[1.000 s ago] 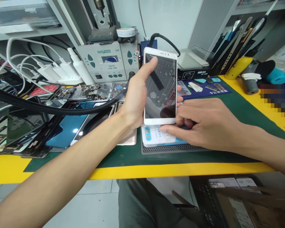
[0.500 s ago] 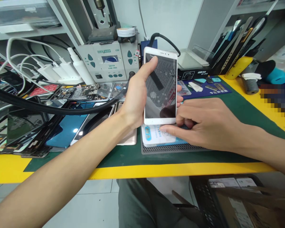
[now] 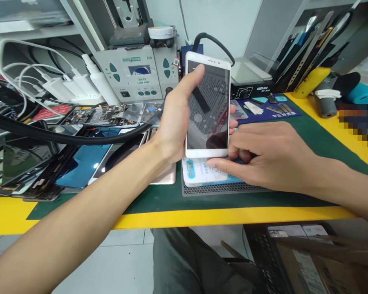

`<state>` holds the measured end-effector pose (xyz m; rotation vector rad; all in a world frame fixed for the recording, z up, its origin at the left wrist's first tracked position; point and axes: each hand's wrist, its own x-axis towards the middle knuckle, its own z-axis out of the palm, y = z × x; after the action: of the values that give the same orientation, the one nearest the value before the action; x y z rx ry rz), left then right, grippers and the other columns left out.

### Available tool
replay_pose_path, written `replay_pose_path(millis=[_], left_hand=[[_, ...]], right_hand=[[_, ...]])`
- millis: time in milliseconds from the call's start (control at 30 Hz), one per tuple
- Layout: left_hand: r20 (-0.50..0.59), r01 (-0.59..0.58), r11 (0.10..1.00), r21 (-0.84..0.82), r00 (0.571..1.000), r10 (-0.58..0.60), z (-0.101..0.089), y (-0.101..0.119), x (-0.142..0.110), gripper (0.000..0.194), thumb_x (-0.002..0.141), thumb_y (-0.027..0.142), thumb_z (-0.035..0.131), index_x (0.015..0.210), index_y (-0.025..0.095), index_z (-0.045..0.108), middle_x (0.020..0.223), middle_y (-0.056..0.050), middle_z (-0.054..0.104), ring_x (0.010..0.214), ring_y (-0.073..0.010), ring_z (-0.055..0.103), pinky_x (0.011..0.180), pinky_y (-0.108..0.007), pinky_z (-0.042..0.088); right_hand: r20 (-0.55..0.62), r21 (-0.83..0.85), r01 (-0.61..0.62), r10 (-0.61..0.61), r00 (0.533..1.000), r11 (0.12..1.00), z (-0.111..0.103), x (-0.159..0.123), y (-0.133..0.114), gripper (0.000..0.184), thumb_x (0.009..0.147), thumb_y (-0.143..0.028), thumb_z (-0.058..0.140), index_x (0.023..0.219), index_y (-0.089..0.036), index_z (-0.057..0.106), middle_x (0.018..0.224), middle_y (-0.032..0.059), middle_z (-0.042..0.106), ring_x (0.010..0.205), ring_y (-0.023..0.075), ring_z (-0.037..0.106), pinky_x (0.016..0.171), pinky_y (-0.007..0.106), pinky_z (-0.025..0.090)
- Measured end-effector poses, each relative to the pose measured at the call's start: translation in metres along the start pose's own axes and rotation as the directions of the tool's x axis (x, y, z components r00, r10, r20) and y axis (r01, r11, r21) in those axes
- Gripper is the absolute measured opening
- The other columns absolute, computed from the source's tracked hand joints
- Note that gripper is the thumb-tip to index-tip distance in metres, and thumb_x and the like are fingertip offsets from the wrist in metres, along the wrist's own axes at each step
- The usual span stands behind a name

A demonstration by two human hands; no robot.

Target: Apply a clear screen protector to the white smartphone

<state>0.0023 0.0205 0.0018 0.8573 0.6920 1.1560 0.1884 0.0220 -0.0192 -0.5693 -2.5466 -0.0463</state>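
My left hand (image 3: 173, 122) grips a white smartphone (image 3: 207, 104) upright by its left edge, thumb lying on the dark reflective screen, fingertips showing at its right edge. My right hand (image 3: 265, 157) sits just below and right of the phone, fingers curled near its bottom right corner; thumb and forefinger touch the phone's lower edge and a white-and-blue packet (image 3: 200, 173) lying on a grey perforated mat (image 3: 221, 188). What the curled fingers hold is hidden.
A soldering station (image 3: 135, 75) stands behind. Chargers with white cables (image 3: 64, 87) and a thick black hose (image 3: 64, 136) are at left, over several phone screens and boards (image 3: 79, 163). Tools in a rack (image 3: 306, 49) at the back right. Green mat (image 3: 309, 143), yellow table edge (image 3: 217, 216).
The view shifted slightly; the phone sits a little higher in my left hand's grip. Both hands stay in nearly the same place.
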Motion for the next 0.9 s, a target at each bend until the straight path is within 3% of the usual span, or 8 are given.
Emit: replay_pose_path(millis=[167, 367, 633, 900], left_hand=[[0.010, -0.036, 0.999, 0.041, 0.999, 0.036, 0.0005, 0.0017, -0.0010, 0.055, 0.108, 0.050, 0.024, 0.098, 0.014, 0.064, 0.076, -0.006, 0.062, 0.080, -0.0238, 0.072, 0.074, -0.036, 0.059], [0.007, -0.054, 0.997, 0.063, 0.999, 0.054, 0.0022, 0.0014, -0.0027, 0.051, 0.107, 0.050, 0.025, 0.099, 0.014, 0.061, 0.084, -0.010, 0.064, 0.072, -0.0236, 0.068, 0.077, -0.042, 0.059], [0.030, -0.088, 0.995, 0.044, 0.996, 0.087, 0.0002, -0.0003, -0.0021, 0.049, 0.108, 0.048, 0.027, 0.102, 0.013, 0.060, 0.087, -0.009, 0.063, 0.079, -0.0230, 0.070, 0.080, -0.042, 0.060], [0.016, -0.061, 0.998, 0.034, 0.998, 0.061, 0.0012, 0.0002, -0.0012, 0.052, 0.108, 0.050, 0.026, 0.097, 0.014, 0.063, 0.078, -0.007, 0.062, 0.079, -0.0238, 0.070, 0.077, -0.039, 0.058]], right_hand=[[-0.029, 0.002, 0.018, -0.018, 0.999, 1.000, -0.0004, 0.0006, -0.0001, 0.042, 0.094, -0.045, 0.067, 0.065, -0.021, 0.050, 0.058, -0.0015, 0.056, 0.053, 0.0125, 0.048, 0.053, 0.029, 0.030], [0.029, -0.002, -0.048, 0.048, 0.998, 0.999, -0.0029, 0.0017, -0.0027, 0.038, 0.091, -0.039, 0.070, 0.064, -0.022, 0.050, 0.057, -0.0010, 0.057, 0.054, 0.0148, 0.050, 0.054, 0.031, 0.031], [0.015, 0.007, -0.026, 0.026, 1.000, 1.000, -0.0025, 0.0015, -0.0019, 0.038, 0.092, -0.039, 0.069, 0.064, -0.022, 0.051, 0.059, -0.0007, 0.057, 0.054, 0.0146, 0.051, 0.054, 0.031, 0.030], [0.009, 0.007, -0.029, 0.029, 1.000, 1.000, -0.0017, 0.0010, -0.0015, 0.039, 0.092, -0.040, 0.070, 0.063, -0.022, 0.051, 0.057, -0.0014, 0.055, 0.053, 0.0140, 0.048, 0.052, 0.031, 0.030]])
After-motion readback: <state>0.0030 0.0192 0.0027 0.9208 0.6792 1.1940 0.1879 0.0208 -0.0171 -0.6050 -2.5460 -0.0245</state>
